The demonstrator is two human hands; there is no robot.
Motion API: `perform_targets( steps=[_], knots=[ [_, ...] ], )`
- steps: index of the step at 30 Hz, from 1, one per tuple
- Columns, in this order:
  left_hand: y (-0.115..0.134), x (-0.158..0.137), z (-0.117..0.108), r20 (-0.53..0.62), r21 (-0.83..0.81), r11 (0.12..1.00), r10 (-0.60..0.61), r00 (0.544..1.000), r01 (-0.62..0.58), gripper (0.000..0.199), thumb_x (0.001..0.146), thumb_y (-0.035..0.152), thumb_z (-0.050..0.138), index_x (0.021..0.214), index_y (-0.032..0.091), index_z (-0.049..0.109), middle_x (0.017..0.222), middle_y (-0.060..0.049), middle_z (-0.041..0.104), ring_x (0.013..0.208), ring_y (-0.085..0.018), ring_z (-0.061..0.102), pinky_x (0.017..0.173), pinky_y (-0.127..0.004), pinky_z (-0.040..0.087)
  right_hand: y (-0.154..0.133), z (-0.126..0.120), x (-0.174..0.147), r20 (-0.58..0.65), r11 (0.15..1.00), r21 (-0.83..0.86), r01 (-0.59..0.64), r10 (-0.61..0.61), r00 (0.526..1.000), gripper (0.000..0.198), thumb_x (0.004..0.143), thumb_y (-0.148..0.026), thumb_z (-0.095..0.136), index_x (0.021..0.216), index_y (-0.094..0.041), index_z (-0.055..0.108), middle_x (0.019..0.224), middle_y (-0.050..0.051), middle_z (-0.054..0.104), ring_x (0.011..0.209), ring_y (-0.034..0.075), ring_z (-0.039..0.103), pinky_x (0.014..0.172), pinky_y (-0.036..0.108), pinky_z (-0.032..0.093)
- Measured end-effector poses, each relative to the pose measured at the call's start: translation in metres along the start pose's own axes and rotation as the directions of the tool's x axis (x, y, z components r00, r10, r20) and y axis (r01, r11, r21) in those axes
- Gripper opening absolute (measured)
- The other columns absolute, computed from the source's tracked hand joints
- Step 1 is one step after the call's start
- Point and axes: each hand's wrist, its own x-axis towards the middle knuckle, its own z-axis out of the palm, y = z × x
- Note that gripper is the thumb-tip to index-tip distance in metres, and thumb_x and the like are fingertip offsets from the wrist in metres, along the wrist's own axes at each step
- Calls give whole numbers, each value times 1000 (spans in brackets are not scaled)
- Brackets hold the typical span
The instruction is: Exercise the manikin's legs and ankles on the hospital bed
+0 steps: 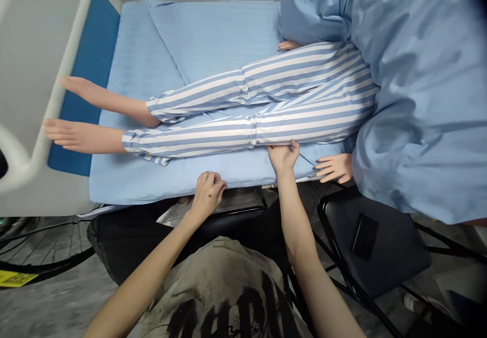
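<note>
A nursing manikin in blue-and-white striped trousers (pixel 304 122) lies on a bed with a light blue sheet (pixel 182 178). Its bare feet (pixel 81 136) point left, toward the bed's end board. My right hand (pixel 283 156) reaches against the underside of the nearer thigh. The thumb shows beside the cloth, while the other fingers are mostly hidden beneath the leg. My left hand (pixel 208 192) is closed at the near mattress edge, below the shin. A speck of blue shows between its thumb and curled fingers; what it is stays unclear.
A bunched blue quilt (pixel 426 94) covers the manikin's upper body, with the manikin's hand (pixel 335 168) sticking out. A black folding chair (pixel 384 246) holds a dark phone (pixel 365 235). The end board (pixel 81 94) bounds the bed at left; a wheel (pixel 45 262) stands below it.
</note>
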Motion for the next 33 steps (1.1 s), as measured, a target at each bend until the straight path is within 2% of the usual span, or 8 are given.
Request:
perform_targets(
  steps=[6, 9, 11, 15, 19, 23, 27, 33],
  knots=[
    [6, -46, 5, -31, 76, 997, 15, 999, -13, 17, 91, 18, 52, 82, 22, 66, 87, -8, 59, 89, -23, 54, 105, -55, 43, 0, -1, 0, 37, 999, 48, -10, 8, 999, 33, 85, -36, 44, 108, -23, 64, 118, 4, 71, 118, 19, 59, 104, 44, 48],
    [2, -53, 1, -27, 47, 998, 30, 999, -29, 17, 93, 21, 52, 80, 23, 63, 84, -5, 59, 83, -19, 57, 107, -53, 45, 0, -3, 0, 66, 997, 76, -17, 11, 998, 35, 85, -36, 45, 110, -22, 64, 120, 4, 70, 117, 19, 60, 103, 42, 48],
    [-3, -51, -5, -53, 17, 999, 35, 998, -34, 19, 94, 19, 47, 88, 24, 64, 86, -4, 61, 82, -18, 59, 101, -47, 50, 1, -4, 0, 72, 997, 74, -12, 7, 997, 36, 84, -36, 45, 112, -22, 64, 121, 5, 69, 117, 19, 60, 102, 41, 48],
    [-25, -28, -28, -183, -22, 1000, -20, 983, 17, 23, 93, 17, 47, 105, 22, 66, 94, -10, 66, 90, -22, 62, 82, -36, 53, 2, -2, -1, 35, 999, 44, 0, -2, 999, 37, 83, -37, 47, 112, -22, 64, 122, 6, 69, 119, 20, 59, 105, 43, 46],
    [-62, 21, -62, -282, -11, 999, -51, 958, 50, 21, 90, 19, 51, 100, 21, 69, 97, -10, 67, 94, -23, 63, 86, -38, 52, 3, -2, -2, 36, 999, 35, 4, -5, 999, 37, 81, -37, 51, 113, -22, 63, 123, 6, 69, 119, 21, 59, 107, 43, 44],
    [-98, 75, -86, -269, -46, 996, -90, 959, 80, 24, 91, 29, 52, 106, 21, 69, 105, -10, 68, 104, -25, 62, 93, -41, 50, 4, -4, 0, 55, 1000, 23, -6, 5, 998, 40, 80, -37, 52, 116, -22, 63, 124, 6, 68, 121, 21, 57, 106, 43, 45],
    [-119, 95, -78, -144, -20, 998, -69, 987, 67, 39, 95, 46, 49, 119, 20, 66, 117, -11, 69, 110, -28, 62, 98, -43, 46, 6, -5, 1, 36, 1000, 0, 8, -8, 999, 42, 78, -40, 53, 115, -22, 63, 123, 6, 69, 121, 23, 58, 105, 45, 45],
    [-130, 89, -63, -174, 65, 994, -73, 982, 85, 49, 96, 53, 44, 126, 20, 65, 120, -13, 70, 112, -30, 63, 98, -44, 43, 7, -4, 1, 11, 1000, -30, -6, 7, 1000, 35, 77, -49, 54, 98, -24, 64, 105, 4, 72, 101, 21, 63, 99, 44, 49]
  ],
)
